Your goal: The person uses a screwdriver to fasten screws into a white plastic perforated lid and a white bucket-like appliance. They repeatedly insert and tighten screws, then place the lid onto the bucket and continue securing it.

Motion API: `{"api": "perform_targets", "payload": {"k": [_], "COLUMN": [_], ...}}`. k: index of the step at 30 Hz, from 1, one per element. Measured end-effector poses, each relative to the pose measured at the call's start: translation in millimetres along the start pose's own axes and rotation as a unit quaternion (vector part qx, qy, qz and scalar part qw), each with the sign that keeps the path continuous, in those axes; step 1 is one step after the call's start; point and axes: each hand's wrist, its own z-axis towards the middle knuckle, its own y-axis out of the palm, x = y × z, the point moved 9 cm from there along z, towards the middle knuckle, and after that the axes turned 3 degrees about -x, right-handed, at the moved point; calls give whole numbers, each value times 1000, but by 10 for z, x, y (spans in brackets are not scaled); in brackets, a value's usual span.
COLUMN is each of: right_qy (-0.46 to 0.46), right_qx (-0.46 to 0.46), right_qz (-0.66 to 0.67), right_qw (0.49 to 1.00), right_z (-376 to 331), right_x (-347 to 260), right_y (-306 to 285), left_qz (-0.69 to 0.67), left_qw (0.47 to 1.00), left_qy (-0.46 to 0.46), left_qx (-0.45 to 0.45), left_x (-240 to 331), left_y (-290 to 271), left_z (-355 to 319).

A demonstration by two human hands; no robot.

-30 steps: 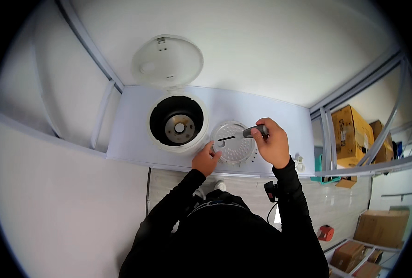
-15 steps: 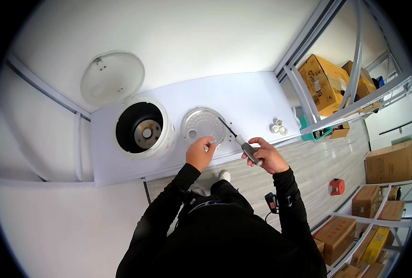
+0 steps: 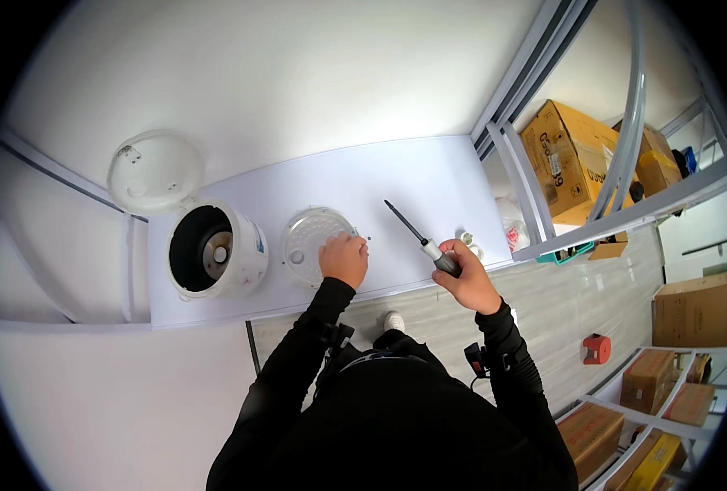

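Note:
My right hand (image 3: 471, 282) is wrapped round the grey handle of a screwdriver (image 3: 407, 224). Its dark shaft points up and to the left, above the table. My left hand (image 3: 344, 259) is closed with the fingertips drawn together; whatever they may hold is hidden. It hovers over the right part of a round, pale, perforated plate (image 3: 302, 237) and covers some of it. Small dark bits lie around the plate's rim. Left of it stands a white rice cooker body (image 3: 249, 254), its dark inside showing a round metal heating plate (image 3: 218, 254). Its white lid (image 3: 155, 172) is raised.
Small white round parts (image 3: 474, 249) sit by the white table's (image 3: 429, 164) right end, partly behind my right hand. Beyond are a metal frame (image 3: 543, 213), a yellow carton (image 3: 568, 164) and a teal crate (image 3: 564, 255). A red stool (image 3: 596, 349) stands on the floor near shelves of cartons.
The screwdriver has been lifted away from the plate and now sits deeper in my right hand's grip. My left hand has shifted slightly left, further over the plate. The view has turned a little.

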Motion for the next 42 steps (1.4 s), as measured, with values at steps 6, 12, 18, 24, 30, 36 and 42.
{"api": "perform_targets", "payload": {"k": [6,12,18,24,30,36,42], "right_qy": [-34,-68,-89,-104,-99,-118,-116], "right_qx": [-49,-117,-136,-158,-180,-193,-193], "right_qz": [-19,-12,-28,-37,-76,-81,-95], "right_qw": [998,991,986,981,976,971,970], "right_z": [223,397,515,604,672,710,692], "right_x": [-44,-97,-140,-140,-146,-250,-343], "right_y": [-250,-281,-356,-374,-233,-72,46], "left_qz": [-9,20,22,-396,-688,-738,-735], "left_qw": [1000,999,999,898,691,640,641], "left_qy": [23,27,13,-191,-223,-211,-214], "left_qx": [-3,-27,-29,19,4,30,52], "left_x": [-21,24,16,-276,-138,-177,-406], "left_y": [207,267,217,174,-18,-185,-211], "left_z": [81,94,93,39,-84,-217,-367]}}
